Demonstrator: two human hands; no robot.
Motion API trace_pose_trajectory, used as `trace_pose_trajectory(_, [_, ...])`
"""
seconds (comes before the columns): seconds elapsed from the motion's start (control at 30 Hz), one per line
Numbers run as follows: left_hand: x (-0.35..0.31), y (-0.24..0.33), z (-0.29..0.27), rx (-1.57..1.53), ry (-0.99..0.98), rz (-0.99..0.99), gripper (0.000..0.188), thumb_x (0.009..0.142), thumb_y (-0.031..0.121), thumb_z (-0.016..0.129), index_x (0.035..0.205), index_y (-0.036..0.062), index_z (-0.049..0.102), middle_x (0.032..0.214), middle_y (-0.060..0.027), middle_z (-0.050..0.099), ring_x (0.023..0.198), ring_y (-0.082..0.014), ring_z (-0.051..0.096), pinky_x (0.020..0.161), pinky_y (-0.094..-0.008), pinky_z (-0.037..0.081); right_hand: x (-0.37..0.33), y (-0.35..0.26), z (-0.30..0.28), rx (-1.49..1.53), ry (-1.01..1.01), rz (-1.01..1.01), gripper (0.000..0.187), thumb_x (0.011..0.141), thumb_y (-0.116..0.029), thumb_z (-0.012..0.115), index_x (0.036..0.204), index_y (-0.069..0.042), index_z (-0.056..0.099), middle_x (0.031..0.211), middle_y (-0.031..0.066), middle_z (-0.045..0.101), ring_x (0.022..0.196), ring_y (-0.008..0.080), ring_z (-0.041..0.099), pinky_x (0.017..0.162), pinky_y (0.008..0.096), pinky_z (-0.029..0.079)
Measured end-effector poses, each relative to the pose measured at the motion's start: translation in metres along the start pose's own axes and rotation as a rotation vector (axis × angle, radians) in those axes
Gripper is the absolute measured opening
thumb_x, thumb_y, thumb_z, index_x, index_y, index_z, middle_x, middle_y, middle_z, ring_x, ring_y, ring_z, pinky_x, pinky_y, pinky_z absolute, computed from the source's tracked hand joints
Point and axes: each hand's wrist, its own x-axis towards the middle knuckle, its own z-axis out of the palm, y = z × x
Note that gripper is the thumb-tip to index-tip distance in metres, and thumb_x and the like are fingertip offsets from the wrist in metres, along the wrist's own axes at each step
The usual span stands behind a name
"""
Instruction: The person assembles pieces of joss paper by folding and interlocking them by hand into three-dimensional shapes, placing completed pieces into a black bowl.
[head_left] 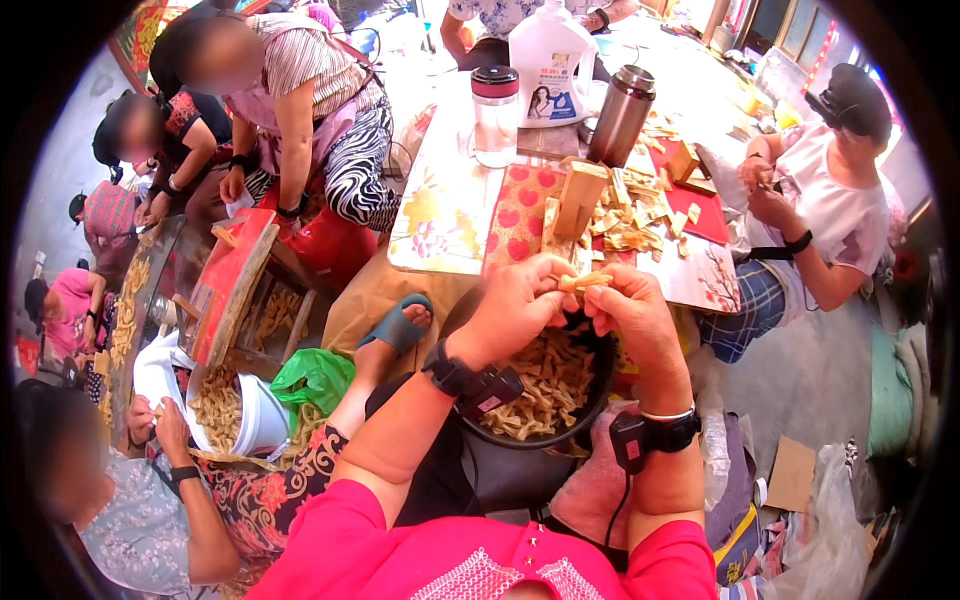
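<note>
Over the near edge of the table, my left hand and my right hand meet at a yellowish strip, perhaps tofu skin. Both hands pinch it, one at each end, and it looks folded or twisted between them. Below them sits a dark round basin, holding many small yellowish knotted pieces. Just beyond my fingers a wooden block stands upright on a heart-patterned board. Loose flat strips lie heaped to its right.
A clear lidded bottle, a steel flask and a white jug stand farther back. Co-workers sit around; one in white is at right. A white bucket of pieces and a green bag are at left.
</note>
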Motion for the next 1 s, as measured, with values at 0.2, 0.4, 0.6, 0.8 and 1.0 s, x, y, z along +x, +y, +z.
trace_pose_trajectory(0.2, [-0.046,0.051,0.015,0.656,0.021,0.571,0.007,0.076,0.009,0.069,0.078,0.0033,0.066,0.068,-0.0109,0.063,0.062,-0.0191,0.064,0.057,-0.0274,0.049,-0.048,-0.027,0.018,0.579,-0.082,0.142,0.019,0.094,-0.019,0.049,0.098,-0.003,0.058,0.077,0.0051,0.060,0.061,0.0119,0.057,0.052,0.0232,0.049])
trace_pose_trajectory(0.4, [-0.095,0.064,0.028,0.995,-0.111,0.614,0.021,0.076,0.025,0.069,0.068,0.0076,0.061,0.064,-0.0101,0.059,0.061,-0.0284,0.061,0.054,-0.0364,0.047,-0.111,-0.018,0.033,0.415,-0.298,0.062,0.017,0.081,-0.007,0.068,0.093,-0.006,0.057,0.083,0.0022,0.061,0.063,0.0078,0.056,0.054,0.0208,0.047])
trace_pose_trajectory(0.6, [-0.153,0.061,0.041,0.900,-0.474,0.514,0.019,0.083,0.030,0.060,0.077,0.0117,0.061,0.065,-0.0106,0.058,0.062,-0.0311,0.059,0.053,-0.0407,0.045,-0.175,0.015,0.056,0.354,-0.365,0.088,0.022,0.076,-0.014,0.071,0.089,-0.009,0.054,0.067,-0.0035,0.054,0.052,0.0039,0.049,0.045,0.0184,0.034])
trace_pose_trajectory(0.8, [-0.167,0.077,0.058,0.556,-0.852,0.297,0.025,0.086,0.019,0.062,0.067,0.0033,0.058,0.057,-0.0123,0.051,0.051,-0.0307,0.053,0.048,-0.0366,0.040,-0.221,0.007,0.062,0.461,-0.523,0.096,0.026,0.073,-0.003,0.071,0.085,-0.008,0.049,0.073,-0.0038,0.051,0.060,0.0026,0.045,0.049,0.0183,0.032])
trace_pose_trajectory(1.0, [-0.165,0.063,0.068,0.433,-0.948,0.118,0.028,0.087,0.019,0.062,0.064,0.0017,0.057,0.054,-0.0124,0.049,0.047,-0.0266,0.050,0.045,-0.0343,0.038,-0.229,0.026,0.053,0.377,-0.534,-0.086,0.017,0.075,0.000,0.065,0.077,-0.005,0.050,0.076,-0.0017,0.053,0.065,0.0044,0.048,0.057,0.0205,0.039])
